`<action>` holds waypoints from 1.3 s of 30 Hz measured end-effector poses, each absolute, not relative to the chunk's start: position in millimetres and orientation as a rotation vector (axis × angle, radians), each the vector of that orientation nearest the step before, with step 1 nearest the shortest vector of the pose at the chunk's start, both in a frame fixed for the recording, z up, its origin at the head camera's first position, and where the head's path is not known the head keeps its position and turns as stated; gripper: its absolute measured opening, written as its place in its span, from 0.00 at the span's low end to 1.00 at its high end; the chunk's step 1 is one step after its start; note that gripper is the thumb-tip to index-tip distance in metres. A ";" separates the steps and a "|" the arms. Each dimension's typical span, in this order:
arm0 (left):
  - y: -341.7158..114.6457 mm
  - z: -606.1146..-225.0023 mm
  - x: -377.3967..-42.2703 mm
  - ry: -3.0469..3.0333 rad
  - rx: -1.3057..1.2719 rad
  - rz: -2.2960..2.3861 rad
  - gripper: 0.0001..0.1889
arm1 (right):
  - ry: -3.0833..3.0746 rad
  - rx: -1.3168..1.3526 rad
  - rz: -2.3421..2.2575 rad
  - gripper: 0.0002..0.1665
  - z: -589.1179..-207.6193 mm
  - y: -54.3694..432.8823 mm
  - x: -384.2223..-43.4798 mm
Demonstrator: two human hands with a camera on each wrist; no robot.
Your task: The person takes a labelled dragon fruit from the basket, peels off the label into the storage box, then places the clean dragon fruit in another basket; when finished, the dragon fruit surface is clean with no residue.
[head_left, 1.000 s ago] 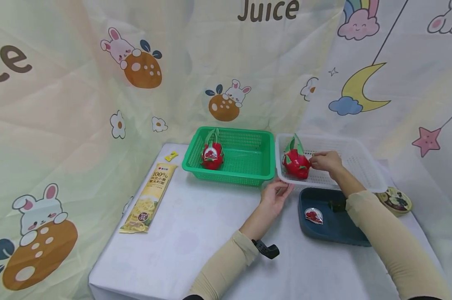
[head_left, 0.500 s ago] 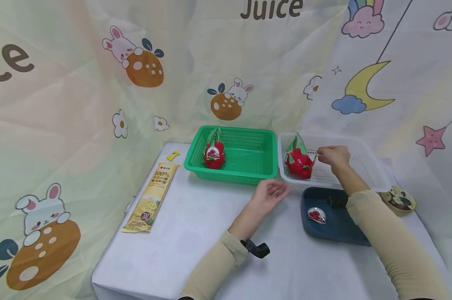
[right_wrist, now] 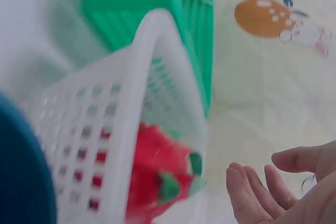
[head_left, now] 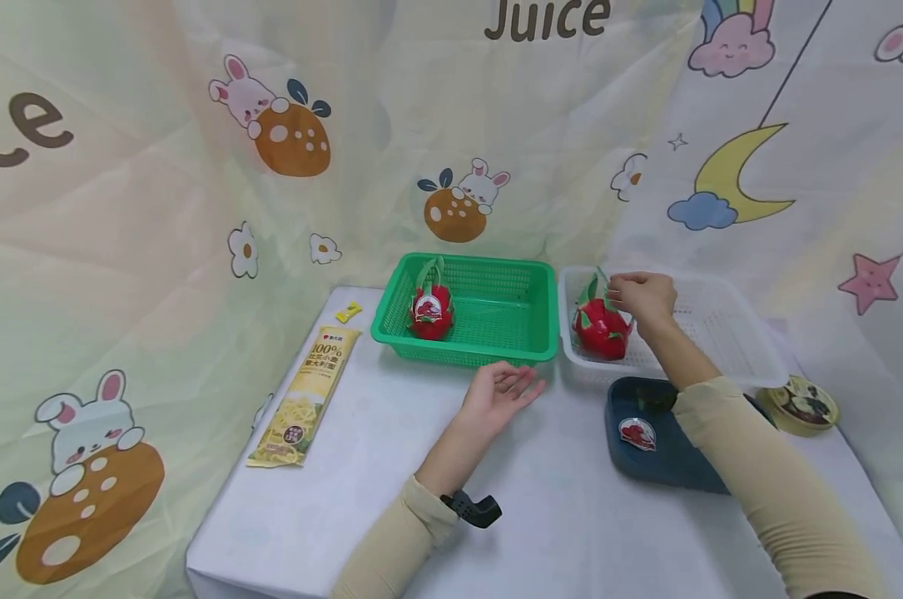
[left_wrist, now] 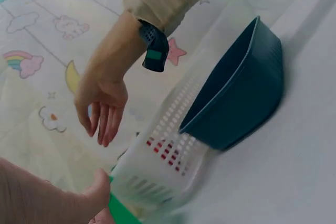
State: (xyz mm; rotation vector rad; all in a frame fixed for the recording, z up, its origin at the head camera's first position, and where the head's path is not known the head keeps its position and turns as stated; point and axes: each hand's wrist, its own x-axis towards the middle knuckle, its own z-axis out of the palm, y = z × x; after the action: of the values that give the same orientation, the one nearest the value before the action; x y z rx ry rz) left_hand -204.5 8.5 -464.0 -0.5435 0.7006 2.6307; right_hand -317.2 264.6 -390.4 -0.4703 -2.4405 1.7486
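A red dragon fruit [head_left: 602, 331] with green leaves sits at the left end of the white basket [head_left: 709, 333]. My right hand [head_left: 646, 299] hovers over that basket, fingertips close to the fruit's upper leaves. Its fingers are loosely bent with nothing between them in the right wrist view, where the fruit [right_wrist: 160, 177] lies beside the hand [right_wrist: 283, 192]. My left hand [head_left: 498, 395], palm up and fingers relaxed, is at the front of the green basket [head_left: 496, 320]. Inside the green basket, a second dragon fruit [head_left: 432, 313] bears a round label.
A dark blue tray [head_left: 668, 466], holding a label sticker [head_left: 637, 433] and a small dark item [head_left: 657, 398], stands before the white basket. A round tin [head_left: 799, 406] is at the right. To the left lie a yellow pasta packet [head_left: 305, 395] and a small yellow wrapped piece [head_left: 349, 312].
My left hand has left the white basket's front rim and moved left to the green basket's front. My right hand has come off the dragon fruit's side and risen toward its leaves.
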 end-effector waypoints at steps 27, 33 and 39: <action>-97.9 -457.9 -222.2 0.690 -0.741 2.874 0.18 | -2.465 -0.231 2.108 0.22 -403.2 149.6 -351.4; -117.8 -460.7 -228.9 0.769 -0.830 2.929 0.17 | -2.442 -0.238 2.173 0.21 -406.5 123.4 -354.7; -144.1 -471.6 -234.7 0.784 -0.887 2.966 0.19 | -2.435 -0.268 2.201 0.18 -414.0 90.3 -359.2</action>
State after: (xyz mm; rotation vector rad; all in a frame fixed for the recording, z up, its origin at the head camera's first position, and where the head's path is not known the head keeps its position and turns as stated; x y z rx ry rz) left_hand -234.7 -144.1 -471.6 -0.8871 0.7836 2.9658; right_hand -359.2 90.3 -414.0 -0.2683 -2.4355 2.2013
